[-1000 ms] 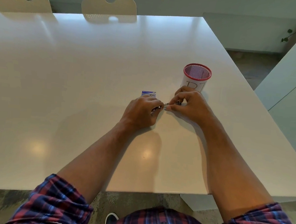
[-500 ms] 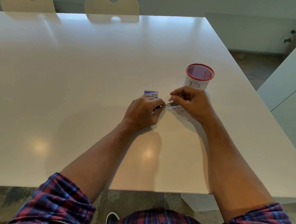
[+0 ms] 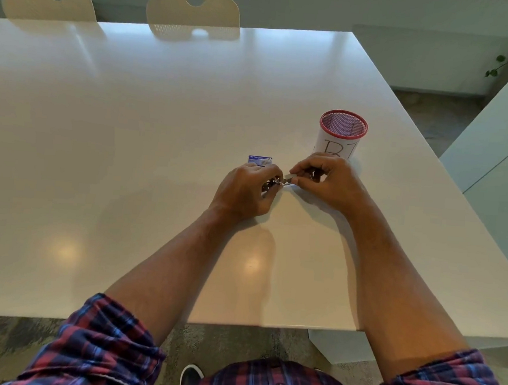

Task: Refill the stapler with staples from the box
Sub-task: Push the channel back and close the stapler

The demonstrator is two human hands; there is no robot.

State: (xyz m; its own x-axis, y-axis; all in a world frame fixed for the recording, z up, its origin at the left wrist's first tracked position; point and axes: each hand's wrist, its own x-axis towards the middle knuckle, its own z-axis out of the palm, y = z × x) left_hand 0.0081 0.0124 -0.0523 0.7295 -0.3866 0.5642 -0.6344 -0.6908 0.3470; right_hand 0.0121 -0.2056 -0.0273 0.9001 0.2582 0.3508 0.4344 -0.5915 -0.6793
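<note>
Two containers sit on your table point(image 3: 130, 141): one small blue staple box point(image 3: 260, 159), lying flat just beyond your left hand point(image 3: 247, 189), and one red-rimmed mesh cup point(image 3: 342, 132) with a white paper label, standing upright toward the right edge just behind your right hand point(image 3: 328, 179). You cannot tell from here what either holds; the box top is closed to view and the cup's mesh shows nothing clearly. Your left hand curls round one small metal stapler point(image 3: 273, 184), low on the surface near the middle of the table's right half. Your right fingers pinch a small silvery piece point(image 3: 289, 179) at the stapler's end, possibly a strip of staples. Two pale chairs point(image 3: 193, 10) stand at the far edge.
</note>
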